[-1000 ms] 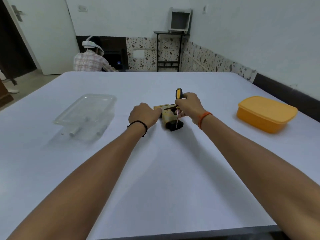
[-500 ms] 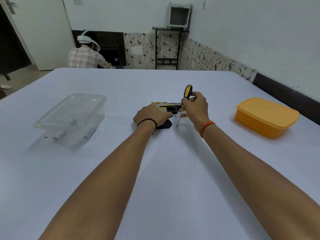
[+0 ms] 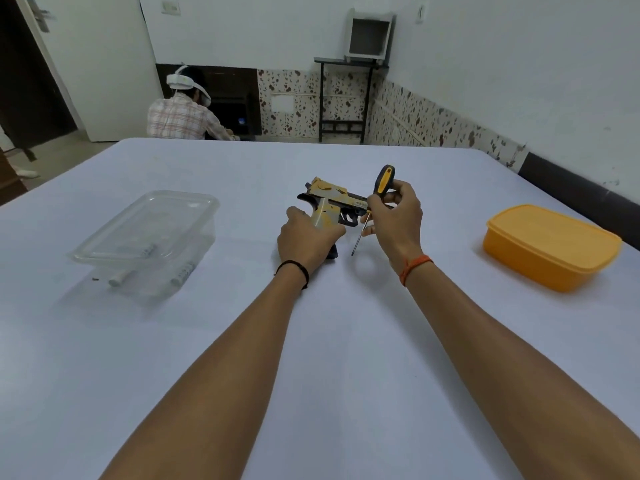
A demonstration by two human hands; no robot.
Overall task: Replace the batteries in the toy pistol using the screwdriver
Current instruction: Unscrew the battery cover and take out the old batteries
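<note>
A white table point(image 3: 329, 358) carries everything. Near its right edge sits an orange box point(image 3: 550, 245) with its lid on; toward the left edge stands a clear box point(image 3: 145, 237) with small batteries point(image 3: 180, 271) inside. Near the middle, toward the far edge, the left hand point(image 3: 306, 239) grips the handle of the toy pistol point(image 3: 332, 202), which stands tilted off the surface. Just beside it the right hand point(image 3: 398, 220) pinches the screwdriver point(image 3: 375, 199), tip angled down, not touching the pistol.
</note>
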